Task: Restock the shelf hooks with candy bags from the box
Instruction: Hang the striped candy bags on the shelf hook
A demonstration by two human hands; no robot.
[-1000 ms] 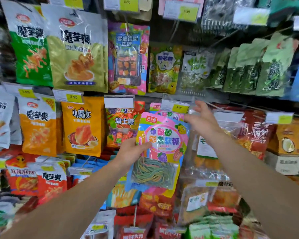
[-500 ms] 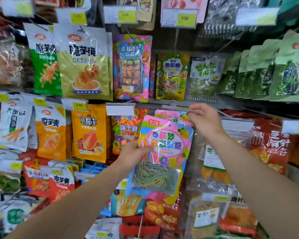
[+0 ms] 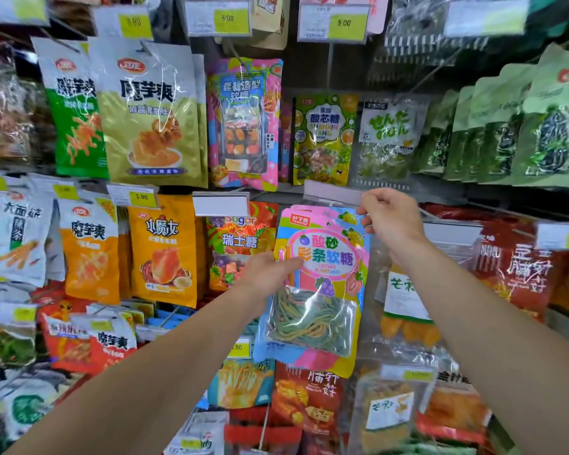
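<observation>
You are mid-hang with the pink sour gummy-strip bag [image 3: 322, 257], held up against the middle row of hooks just under the blank label holder [image 3: 334, 193]. Your left hand [image 3: 270, 274] clamps its left edge, thumb across the front; your right hand [image 3: 390, 218] pinches narrowly at the top right corner. Next, I judge, line the bag's hang hole up with the hook, which is hidden here.

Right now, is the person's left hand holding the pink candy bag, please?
Yes, the left hand grips the pink candy bag at its left edge, thumb across the front.

Candy bag [image 3: 322, 257] between both hands (orange bag [image 3: 165, 251] leftward)
</observation>
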